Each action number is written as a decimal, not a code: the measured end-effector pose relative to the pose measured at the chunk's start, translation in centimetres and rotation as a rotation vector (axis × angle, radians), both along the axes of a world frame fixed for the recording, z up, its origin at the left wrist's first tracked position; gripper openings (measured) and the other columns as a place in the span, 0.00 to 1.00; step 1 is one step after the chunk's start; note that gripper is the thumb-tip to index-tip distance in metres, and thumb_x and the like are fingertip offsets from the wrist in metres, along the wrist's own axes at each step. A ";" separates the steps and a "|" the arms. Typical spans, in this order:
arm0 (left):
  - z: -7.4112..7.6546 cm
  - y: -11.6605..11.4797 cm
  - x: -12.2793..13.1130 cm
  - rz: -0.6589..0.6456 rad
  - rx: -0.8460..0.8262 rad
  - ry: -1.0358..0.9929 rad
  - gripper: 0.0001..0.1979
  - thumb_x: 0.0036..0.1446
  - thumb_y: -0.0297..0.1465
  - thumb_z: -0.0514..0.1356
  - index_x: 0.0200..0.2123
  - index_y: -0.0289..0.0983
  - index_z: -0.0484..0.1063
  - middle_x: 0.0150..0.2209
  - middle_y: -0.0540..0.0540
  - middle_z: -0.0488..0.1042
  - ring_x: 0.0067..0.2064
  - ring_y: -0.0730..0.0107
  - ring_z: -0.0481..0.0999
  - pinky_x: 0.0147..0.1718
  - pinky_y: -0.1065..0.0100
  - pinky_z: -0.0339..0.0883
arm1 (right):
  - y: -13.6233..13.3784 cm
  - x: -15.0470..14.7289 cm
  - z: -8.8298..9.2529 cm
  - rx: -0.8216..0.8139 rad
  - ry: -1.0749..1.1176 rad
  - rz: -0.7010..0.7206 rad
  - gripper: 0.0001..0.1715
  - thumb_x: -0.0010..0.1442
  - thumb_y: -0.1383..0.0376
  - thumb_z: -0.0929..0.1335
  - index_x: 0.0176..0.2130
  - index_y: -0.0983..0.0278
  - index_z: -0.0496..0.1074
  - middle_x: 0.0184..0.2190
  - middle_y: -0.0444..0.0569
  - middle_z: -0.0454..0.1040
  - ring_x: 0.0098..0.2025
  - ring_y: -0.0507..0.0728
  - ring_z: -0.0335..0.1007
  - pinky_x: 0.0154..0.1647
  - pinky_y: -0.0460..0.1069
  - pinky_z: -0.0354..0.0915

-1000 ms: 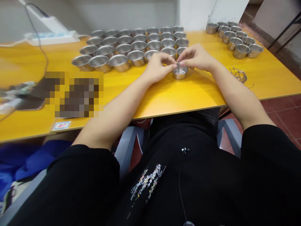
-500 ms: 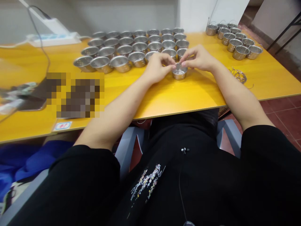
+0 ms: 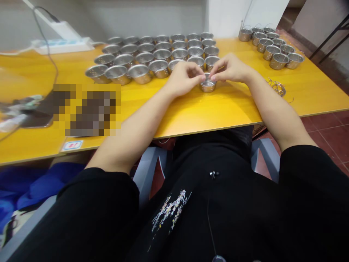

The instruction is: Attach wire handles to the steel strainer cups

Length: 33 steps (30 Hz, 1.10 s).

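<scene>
A small perforated metal cup stands upright on the yellow table. Over its left rim, the thumb and finger of my left hand are pinched together. My right hand pinches at the right side of the same rim, its fingertips close to the left ones. Whatever is between the fingertips is too small to make out, and the fingers cover the cup's far rim. Close to my right forearm lies a bundle of thin bent wires.
Rows of similar metal cups stand behind my hands. Another group of cups, some with wire handles, is at the back right. A white power strip, a cable and a pixelated dark object are on the left. The table edge runs before my body.
My fingertips have come slightly closer together over the cup. The cup and the things around it stay where they were.
</scene>
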<state>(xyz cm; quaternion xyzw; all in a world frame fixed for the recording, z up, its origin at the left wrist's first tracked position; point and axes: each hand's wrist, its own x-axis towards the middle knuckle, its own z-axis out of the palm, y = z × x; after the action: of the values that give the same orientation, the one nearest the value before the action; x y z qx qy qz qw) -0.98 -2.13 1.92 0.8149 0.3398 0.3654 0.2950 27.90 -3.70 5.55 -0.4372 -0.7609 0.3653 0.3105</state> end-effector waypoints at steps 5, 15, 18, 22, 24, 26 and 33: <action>0.1 0.1 -0.1 0.054 0.041 0.017 0.33 0.62 0.72 0.73 0.48 0.49 0.89 0.35 0.49 0.87 0.48 0.51 0.81 0.49 0.49 0.75 | -0.2 -0.7 0.0 0.015 0.007 -0.064 0.21 0.53 0.60 0.97 0.34 0.55 0.89 0.34 0.46 0.89 0.41 0.67 0.88 0.37 0.55 0.85; -1.3 1.4 0.2 0.116 0.096 -0.016 0.13 0.67 0.48 0.75 0.46 0.47 0.91 0.46 0.40 0.93 0.51 0.39 0.90 0.56 0.41 0.86 | -0.3 -1.1 -0.1 0.061 -0.034 -0.157 0.17 0.54 0.57 0.94 0.35 0.50 0.89 0.31 0.44 0.87 0.46 0.70 0.89 0.45 0.59 0.86; -1.4 1.3 0.2 0.135 0.085 0.004 0.10 0.68 0.43 0.75 0.47 0.46 0.92 0.47 0.40 0.94 0.52 0.39 0.91 0.60 0.42 0.87 | 0.0 -1.1 -0.2 0.131 -0.068 -0.134 0.16 0.58 0.59 0.92 0.33 0.51 0.88 0.36 0.45 0.91 0.48 0.69 0.89 0.50 0.59 0.85; -1.6 1.7 0.2 0.143 0.060 0.003 0.12 0.66 0.45 0.75 0.46 0.46 0.91 0.46 0.41 0.94 0.53 0.39 0.91 0.62 0.43 0.86 | 0.1 -1.1 -0.2 0.146 -0.094 -0.128 0.14 0.59 0.59 0.91 0.33 0.50 0.89 0.42 0.47 0.94 0.53 0.70 0.89 0.53 0.59 0.85; -1.8 2.1 0.3 0.130 0.055 -0.026 0.15 0.64 0.49 0.75 0.43 0.46 0.90 0.44 0.42 0.93 0.52 0.40 0.90 0.60 0.43 0.85 | 0.0 -1.2 -0.2 0.137 -0.079 -0.151 0.16 0.56 0.57 0.92 0.32 0.49 0.88 0.40 0.46 0.93 0.54 0.72 0.90 0.50 0.60 0.86; -1.8 2.3 0.3 0.100 0.053 -0.043 0.20 0.63 0.56 0.76 0.43 0.47 0.90 0.40 0.44 0.91 0.52 0.44 0.88 0.58 0.45 0.84 | -0.1 -1.2 -0.1 0.134 -0.060 -0.156 0.17 0.54 0.55 0.92 0.32 0.49 0.88 0.38 0.45 0.92 0.54 0.72 0.90 0.48 0.59 0.85; -0.4 0.9 0.0 -0.016 0.014 -0.015 0.24 0.59 0.62 0.75 0.41 0.49 0.87 0.45 0.44 0.93 0.52 0.44 0.86 0.59 0.43 0.81 | -0.3 -0.4 0.1 0.066 -0.030 -0.034 0.27 0.54 0.44 0.96 0.38 0.56 0.91 0.35 0.46 0.90 0.40 0.60 0.81 0.46 0.56 0.81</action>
<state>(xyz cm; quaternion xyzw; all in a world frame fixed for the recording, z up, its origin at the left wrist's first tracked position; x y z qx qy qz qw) -0.96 -1.25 1.55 0.8168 0.3284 0.3715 0.2950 27.48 -3.98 5.64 -0.4452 -0.7696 0.3280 0.3193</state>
